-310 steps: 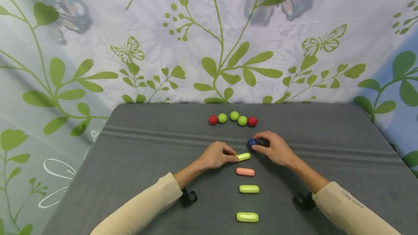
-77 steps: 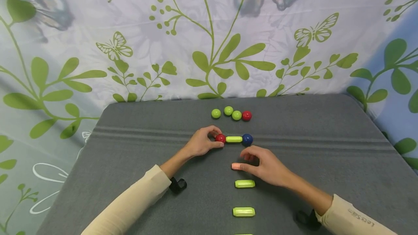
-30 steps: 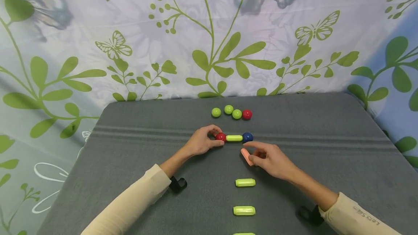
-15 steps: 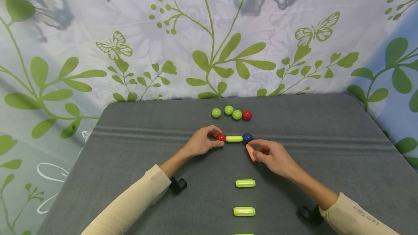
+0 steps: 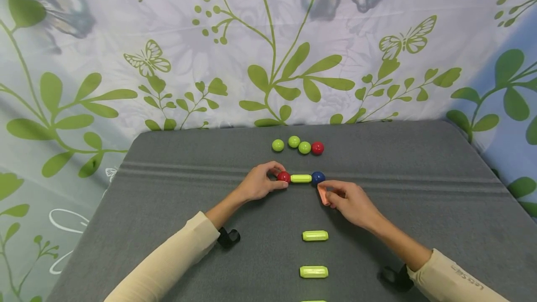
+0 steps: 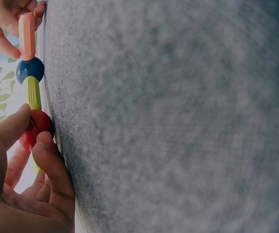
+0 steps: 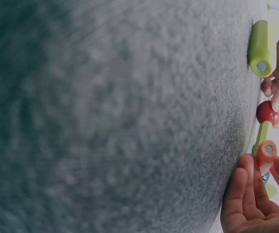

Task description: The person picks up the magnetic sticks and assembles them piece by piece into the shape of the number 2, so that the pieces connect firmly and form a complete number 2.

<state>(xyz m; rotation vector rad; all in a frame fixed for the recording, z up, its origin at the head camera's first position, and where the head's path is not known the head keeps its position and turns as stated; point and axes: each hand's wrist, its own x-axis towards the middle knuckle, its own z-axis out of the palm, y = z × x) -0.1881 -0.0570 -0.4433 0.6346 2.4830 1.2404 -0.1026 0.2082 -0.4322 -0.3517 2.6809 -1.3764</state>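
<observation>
My left hand (image 5: 258,183) pinches a red ball (image 5: 283,178) between thumb and fingers. From that ball a yellow-green ribbed rod (image 5: 300,178) runs right to a blue ball (image 5: 318,178), the three in one line on the table. My right hand (image 5: 352,202) pinches a salmon-pink rod (image 5: 322,195), slanted, with its far end at the front of the blue ball. In the left wrist view the pink rod (image 6: 27,36) meets the blue ball (image 6: 30,70) end on. The right wrist view shows a round silvery disc in the near end of the pink rod (image 7: 267,151).
Behind the line lie several loose balls: green ones (image 5: 294,141) and a red one (image 5: 317,148). Nearer the front, yellow-green rods (image 5: 315,236) lie in a column, the nearest cut off by the frame. A grey cloth covers the table (image 5: 189,227); a patterned curtain (image 5: 209,59) hangs behind.
Over these frames the red ball joined the line in my left hand. My right hand took the pink rod from the column, turned it and brought it to the blue ball.
</observation>
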